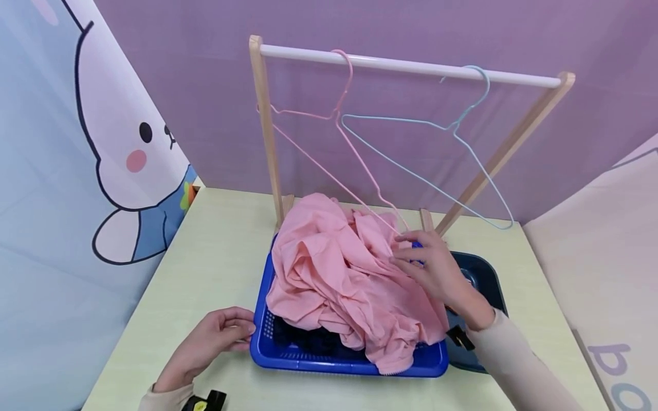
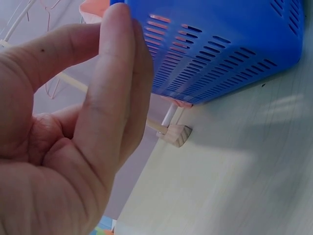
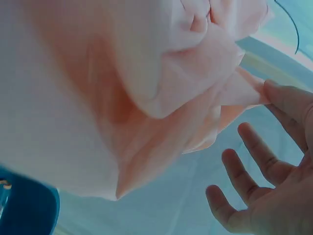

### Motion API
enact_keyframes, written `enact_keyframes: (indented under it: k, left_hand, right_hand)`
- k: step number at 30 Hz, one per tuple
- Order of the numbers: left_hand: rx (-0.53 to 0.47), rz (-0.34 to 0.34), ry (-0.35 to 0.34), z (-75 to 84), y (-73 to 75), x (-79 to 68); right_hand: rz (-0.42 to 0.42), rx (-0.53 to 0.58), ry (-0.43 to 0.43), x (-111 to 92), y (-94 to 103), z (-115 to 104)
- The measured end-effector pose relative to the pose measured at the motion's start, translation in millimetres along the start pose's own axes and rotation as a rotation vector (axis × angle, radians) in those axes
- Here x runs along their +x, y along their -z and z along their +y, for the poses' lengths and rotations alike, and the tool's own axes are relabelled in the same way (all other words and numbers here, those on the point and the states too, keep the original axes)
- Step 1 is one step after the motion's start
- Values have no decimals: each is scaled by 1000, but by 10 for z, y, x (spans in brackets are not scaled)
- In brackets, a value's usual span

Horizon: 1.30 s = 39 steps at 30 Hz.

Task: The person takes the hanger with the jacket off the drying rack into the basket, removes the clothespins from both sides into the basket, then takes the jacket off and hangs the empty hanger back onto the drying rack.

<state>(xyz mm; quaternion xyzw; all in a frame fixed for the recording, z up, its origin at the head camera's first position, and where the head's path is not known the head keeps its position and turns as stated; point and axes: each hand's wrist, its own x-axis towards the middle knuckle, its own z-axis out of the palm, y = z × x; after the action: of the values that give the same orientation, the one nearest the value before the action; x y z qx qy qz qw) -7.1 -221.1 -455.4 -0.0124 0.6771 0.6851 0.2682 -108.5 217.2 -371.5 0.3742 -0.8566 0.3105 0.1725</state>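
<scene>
A large crumpled pink cloth garment [image 1: 329,274] is heaped in a blue plastic basket [image 1: 288,363]. My right hand [image 1: 432,265] is at the heap's right side. In the right wrist view its thumb and forefinger pinch a fold of the garment [image 3: 195,83], while the other fingers stay spread. My left hand [image 1: 216,337] is beside the basket's left edge. Its fingertips touch the basket near the rim in the left wrist view, with the fingers loosely bent. Some dark cloth [image 1: 308,337] shows beneath the pink garment; most of it is hidden.
Behind the basket stands a rack with a white rail [image 1: 406,64] and wooden legs. A pink hanger [image 1: 341,108] and a light blue hanger [image 1: 454,125] hang from it. To the right sits a dark green bin [image 1: 483,265], partly covered by my right arm.
</scene>
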Motion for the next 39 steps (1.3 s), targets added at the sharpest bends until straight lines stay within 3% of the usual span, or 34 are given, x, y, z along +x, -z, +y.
enact_keyframes:
  k: [3, 6, 13, 18, 24, 29, 34, 39]
  left_hand:
    - [0, -1, 7, -1, -8, 12]
    - [0, 5, 19, -3, -13, 23]
    - [-3, 7, 31, 14, -20, 34]
    - [0, 6, 27, 20, -25, 25]
    - [2, 7, 28, 26, -27, 22]
    - [-2, 7, 27, 18, -26, 16]
    - [0, 9, 21, 18, -27, 18]
    - [7, 5, 15, 29, -27, 17]
  right_hand:
    - [64, -96, 98, -102, -20, -159]
    - [65, -182, 140, -169, -42, -351]
    - [-80, -315, 211, -265, -125, -796]
    - [-166, -331, 243, -312, -284, -1050]
    - [-313, -388, 304, -369, -486, -1197]
    - [-439, -449, 301, -374, -583, -1213]
    - [-406, -428, 283, -323, -549, -1178]
    - [-314, -365, 249, -161, -324, -1152]
